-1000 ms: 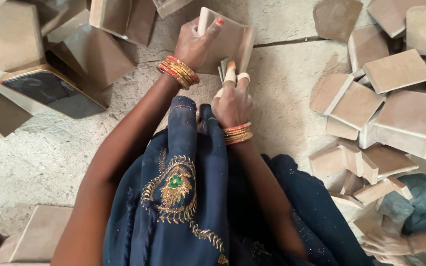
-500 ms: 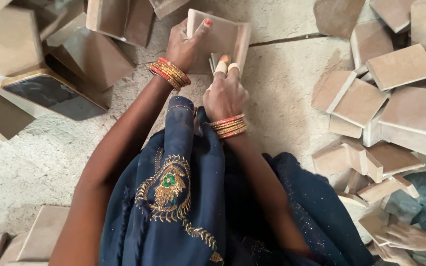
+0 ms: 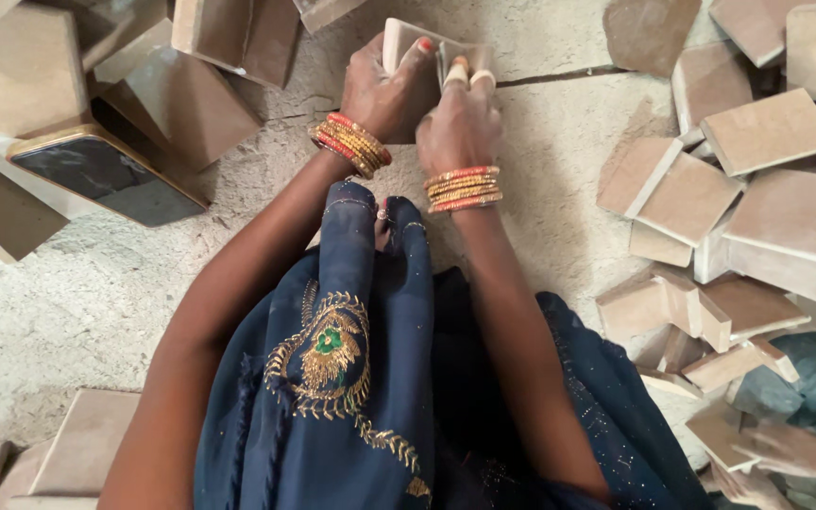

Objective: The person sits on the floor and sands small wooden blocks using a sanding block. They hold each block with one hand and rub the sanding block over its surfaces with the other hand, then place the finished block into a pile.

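Item in hand: one pale square block (image 3: 406, 42), held at the top of the view above the rough floor (image 3: 96, 293). We log the left hand (image 3: 384, 94) with its grip clamped on the block's near edge; the right hand (image 3: 460, 118) presses against the block beside it, fingertips taped, grip closed on it. Surroundings: heaped blocks (image 3: 767, 189) at right, more blocks (image 3: 191, 94) and a dark glossy slab (image 3: 96, 175) at left. Dark blue embroidered cloth (image 3: 351, 378) covers the lap.
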{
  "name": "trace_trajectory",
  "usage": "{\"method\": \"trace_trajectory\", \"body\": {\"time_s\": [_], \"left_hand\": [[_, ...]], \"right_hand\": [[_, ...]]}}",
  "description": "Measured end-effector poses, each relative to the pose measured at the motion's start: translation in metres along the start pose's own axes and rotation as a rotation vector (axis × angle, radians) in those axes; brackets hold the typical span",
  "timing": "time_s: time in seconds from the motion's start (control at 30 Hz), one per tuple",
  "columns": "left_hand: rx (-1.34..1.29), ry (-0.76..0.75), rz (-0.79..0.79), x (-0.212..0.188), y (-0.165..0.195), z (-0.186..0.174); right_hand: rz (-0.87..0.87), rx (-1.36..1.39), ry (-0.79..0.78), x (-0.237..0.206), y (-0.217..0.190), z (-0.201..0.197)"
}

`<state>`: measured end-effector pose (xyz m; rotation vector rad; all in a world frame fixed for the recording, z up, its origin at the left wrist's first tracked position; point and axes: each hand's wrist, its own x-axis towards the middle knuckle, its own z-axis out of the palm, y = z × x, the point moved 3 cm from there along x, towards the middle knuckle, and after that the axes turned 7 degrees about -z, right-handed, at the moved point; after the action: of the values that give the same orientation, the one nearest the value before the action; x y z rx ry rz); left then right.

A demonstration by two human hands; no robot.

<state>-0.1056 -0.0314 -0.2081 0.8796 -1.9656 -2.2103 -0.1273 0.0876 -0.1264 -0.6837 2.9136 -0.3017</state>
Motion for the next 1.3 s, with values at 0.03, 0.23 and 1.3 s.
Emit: {"method": "trace_trajectory", "body": {"time_s": [0.03, 0.23, 1.3], "left_hand": [[0.019, 0.005, 0.034, -0.001, 0.003, 0.001], [0.019, 0.012, 0.137, -0.008, 0.012, -0.003], [0.062, -0.339, 0.049, -0.129, -0.028, 0.090]], "right_hand": [[-0.028, 0.000, 0.022, -0.009, 0.000, -0.002], [-0.015, 0.057, -0.032, -0.064, 0.009, 0.009], [0.579, 1.551, 0.584, -0.159, 0.205, 0.092]]}}
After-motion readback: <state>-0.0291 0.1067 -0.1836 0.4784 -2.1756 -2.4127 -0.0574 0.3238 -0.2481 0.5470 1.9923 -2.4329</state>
